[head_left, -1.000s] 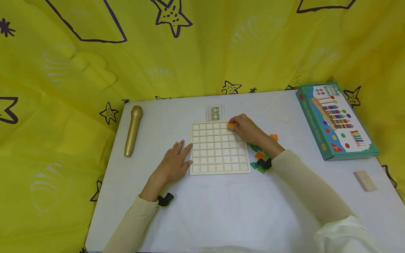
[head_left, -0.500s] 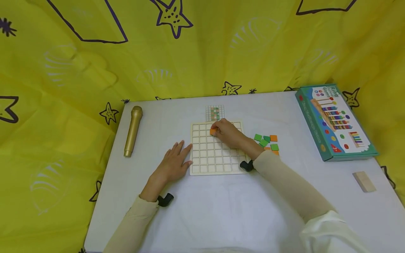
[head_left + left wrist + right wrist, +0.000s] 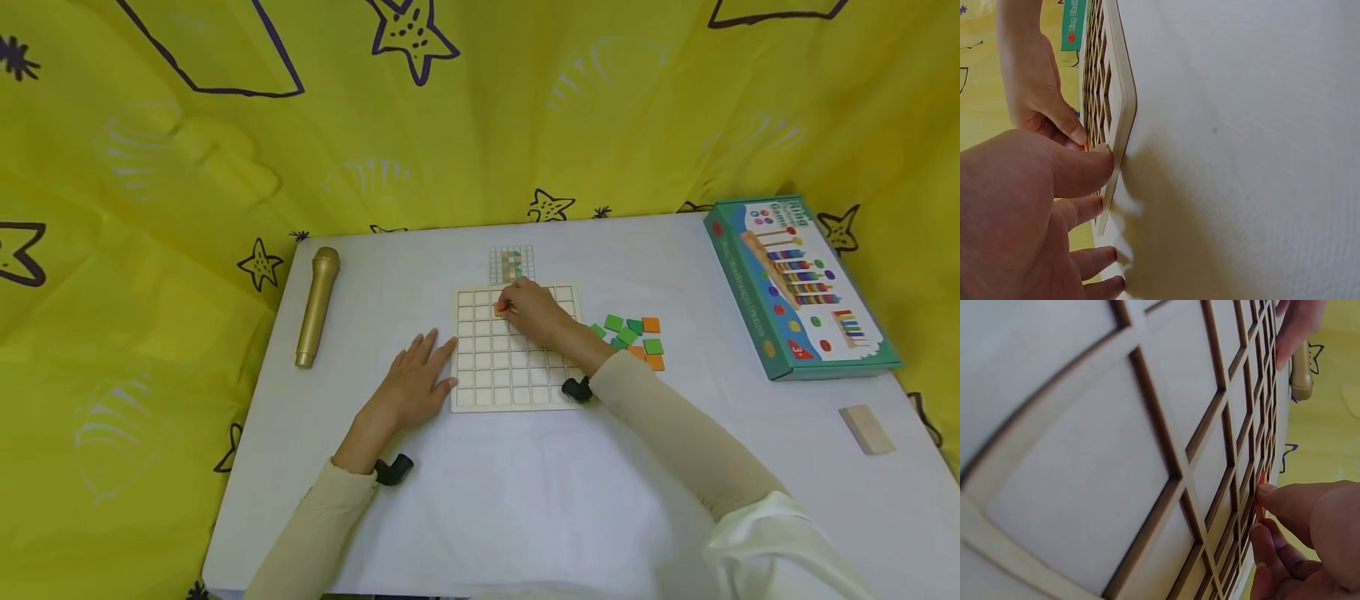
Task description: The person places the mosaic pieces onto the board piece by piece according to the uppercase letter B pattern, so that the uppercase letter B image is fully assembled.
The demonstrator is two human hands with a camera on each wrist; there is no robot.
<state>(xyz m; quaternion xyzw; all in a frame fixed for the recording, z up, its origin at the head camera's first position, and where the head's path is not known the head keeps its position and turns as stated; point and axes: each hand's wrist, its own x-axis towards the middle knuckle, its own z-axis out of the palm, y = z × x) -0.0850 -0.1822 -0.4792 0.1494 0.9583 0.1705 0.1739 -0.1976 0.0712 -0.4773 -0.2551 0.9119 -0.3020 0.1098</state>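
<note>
A wooden grid board (image 3: pixel 491 367) with square cells lies on the white table. Near its far edge my right hand (image 3: pixel 534 312) pinches an orange square tile (image 3: pixel 498 309) between thumb and fingers. The right wrist view shows that tile (image 3: pixel 1260 503) at the cells, held by the thumb (image 3: pixel 1285 499); whether it lies fully inside a cell I cannot tell. My left hand (image 3: pixel 411 387) rests with fingers spread, its thumb and index fingertip touching the board's left edge. Just beyond the board lies a pattern card (image 3: pixel 512 263) with orange and green squares.
Loose green and orange tiles (image 3: pixel 628 336) lie right of the board. A gold microphone (image 3: pixel 317 308) is at the left. On the right are a green game box (image 3: pixel 802 287) and a small wooden block (image 3: pixel 867 429). A yellow curtain (image 3: pixel 450 150) hangs behind the table.
My right hand has carried the orange tile leftward from the board's far right part to a cell near the upper middle, then lowered slightly. The left hand has stayed in place.
</note>
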